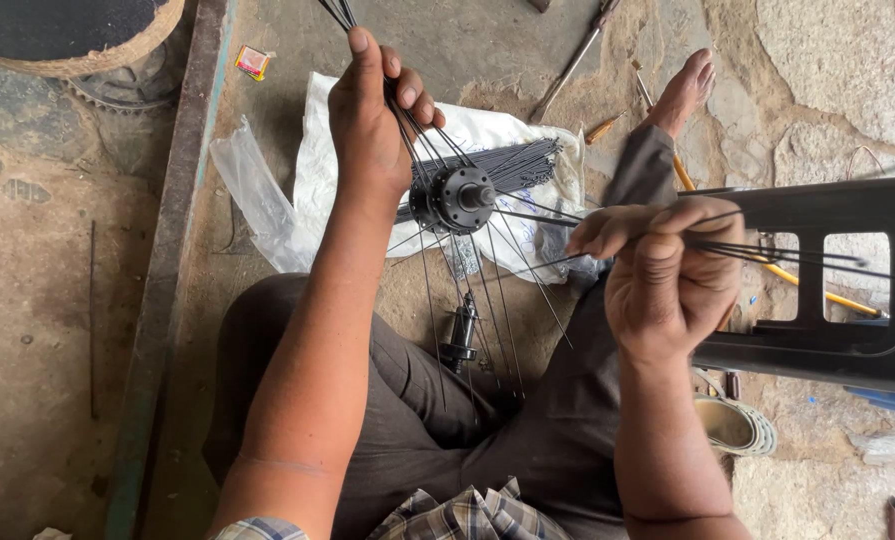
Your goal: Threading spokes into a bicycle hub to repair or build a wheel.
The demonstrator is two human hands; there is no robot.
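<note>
A black wheel hub [460, 198] hangs above my lap with several thin black spokes [487, 290] fanning out of its flange. My left hand [372, 110] is raised above the hub and grips a bunch of those spokes that run up out of view. To the right of the hub, my right hand [662, 265] is closed around another bunch of spokes [787, 252] that reach off to the right. A second black hub [461, 335] stands upright between my legs.
A white sack [322, 160] on the ground holds a bundle of loose spokes [517, 160]. A black plastic stool [837, 290] stands at the right, a sandal [732, 425] below it. Screwdrivers [572, 65] and my foot [682, 90] lie ahead; a metal rail [172, 230] runs at left.
</note>
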